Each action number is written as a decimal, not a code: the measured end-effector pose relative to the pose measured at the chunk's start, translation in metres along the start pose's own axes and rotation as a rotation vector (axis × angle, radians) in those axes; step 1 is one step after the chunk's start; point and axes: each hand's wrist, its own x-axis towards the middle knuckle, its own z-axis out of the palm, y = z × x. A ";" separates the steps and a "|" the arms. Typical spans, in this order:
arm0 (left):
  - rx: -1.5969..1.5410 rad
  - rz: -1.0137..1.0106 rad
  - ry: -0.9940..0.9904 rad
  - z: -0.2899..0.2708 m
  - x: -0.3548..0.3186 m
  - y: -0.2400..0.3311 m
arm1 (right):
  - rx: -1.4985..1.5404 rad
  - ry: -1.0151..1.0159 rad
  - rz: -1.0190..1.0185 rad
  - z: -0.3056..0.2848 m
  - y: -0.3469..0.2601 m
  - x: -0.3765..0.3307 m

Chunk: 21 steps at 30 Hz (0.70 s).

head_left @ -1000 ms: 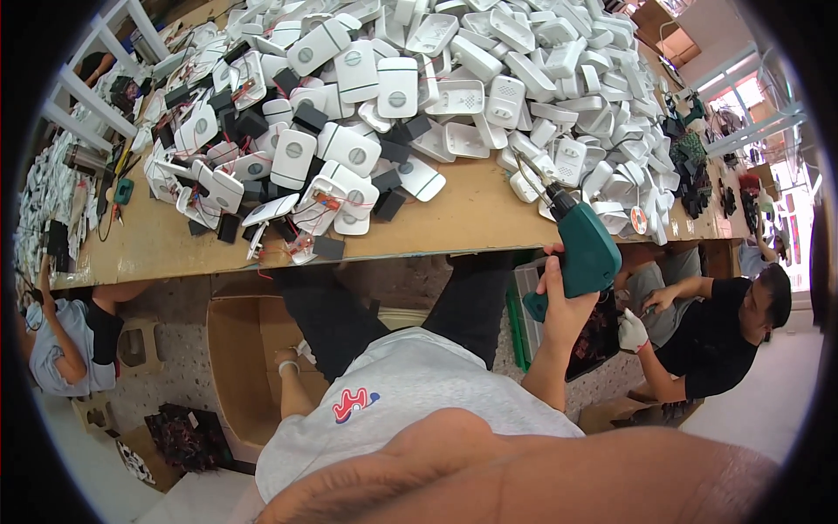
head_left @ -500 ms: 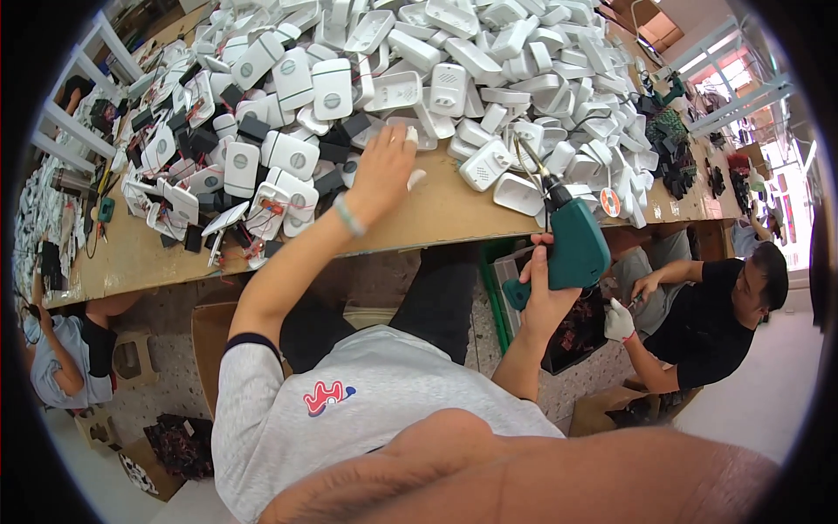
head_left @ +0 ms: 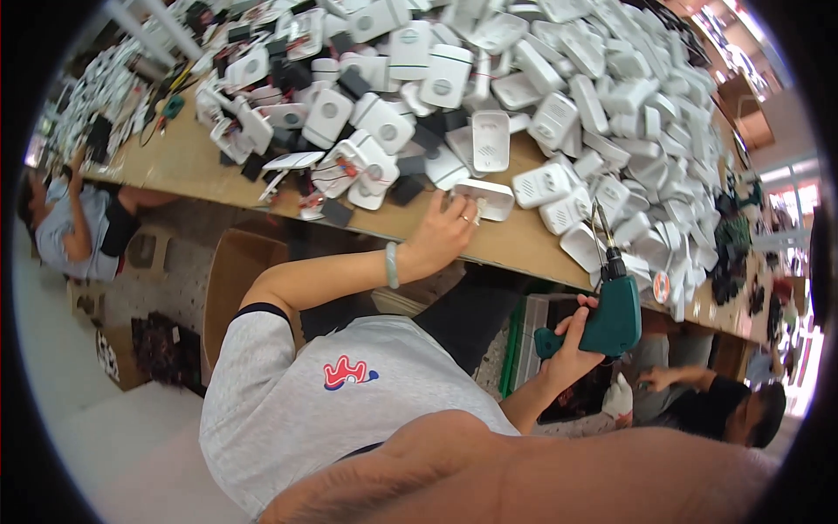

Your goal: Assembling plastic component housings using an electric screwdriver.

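My left hand (head_left: pixel 441 232), with a pale bangle at the wrist, has its fingers closed on one end of a white plastic shell (head_left: pixel 491 201) near the table's front edge. The shell stands tilted, its hollow side partly facing me; my thumb is hard to see. My right hand (head_left: pixel 572 348) is wrapped round the handle of a green soldering gun (head_left: pixel 614 314). Its metal tip and a thin curved guide point up over white housings with slots (head_left: pixel 543 183). Another open white shell (head_left: pixel 491 140) lies just beyond my left hand.
A large heap of white shells (head_left: pixel 602 65) covers the far right of the table (head_left: pixel 196 166). At left are round-dialled white units (head_left: pixel 329 118) with black blocks and red wires. An orange-centred reel (head_left: pixel 662 286) lies right. One person (head_left: pixel 724 410) sits at right, another (head_left: pixel 74 223) at left.
The view has shifted, so the table contents appear farther right. My left hand has drawn back from the heap's near side and now has a white shell by the table edge. My right hand keeps the soldering gun.
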 end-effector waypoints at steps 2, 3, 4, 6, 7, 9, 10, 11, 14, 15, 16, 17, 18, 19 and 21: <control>-0.129 -0.005 -0.087 -0.010 -0.011 0.001 | 0.024 -0.036 0.007 0.006 0.000 -0.005; -0.168 0.052 0.026 -0.017 -0.018 -0.003 | 0.032 -0.060 0.000 0.009 0.000 -0.006; -0.217 0.119 0.143 -0.034 -0.019 -0.012 | 0.032 -0.073 -0.010 0.012 -0.002 -0.008; -0.347 -0.004 0.285 -0.062 -0.042 -0.037 | 0.048 -0.082 -0.006 0.019 -0.004 -0.011; -0.363 -0.124 0.340 -0.072 -0.057 -0.052 | 0.054 -0.089 -0.004 0.022 -0.005 -0.011; -0.288 -0.382 0.355 -0.092 -0.069 -0.081 | 0.032 -0.098 0.003 0.025 -0.003 -0.011; -0.246 -0.374 0.280 -0.096 -0.068 -0.098 | 0.009 -0.106 0.013 0.024 -0.004 -0.012; -0.193 -0.372 0.204 -0.098 -0.068 -0.115 | -0.002 -0.127 0.011 0.027 -0.003 -0.014; -0.162 -0.237 0.116 -0.081 -0.077 -0.137 | -0.005 -0.149 0.020 0.039 -0.003 -0.019; -0.164 -0.233 0.119 -0.075 -0.079 -0.141 | 0.003 -0.155 0.021 0.042 -0.007 -0.022; -0.168 -0.178 0.076 -0.072 -0.080 -0.146 | 0.011 -0.160 0.023 0.044 -0.010 -0.023; -0.172 -0.122 0.033 -0.070 -0.078 -0.150 | 0.010 -0.155 0.020 0.043 -0.012 -0.022; -0.190 -0.078 0.104 -0.070 -0.076 -0.152 | 0.026 -0.148 0.017 0.041 -0.013 -0.023; -0.190 -0.073 0.107 -0.065 -0.074 -0.153 | 0.044 -0.141 0.013 0.040 -0.014 -0.023; -0.349 -0.431 0.390 -0.050 -0.070 -0.157 | 0.030 -0.133 0.014 0.037 -0.015 -0.021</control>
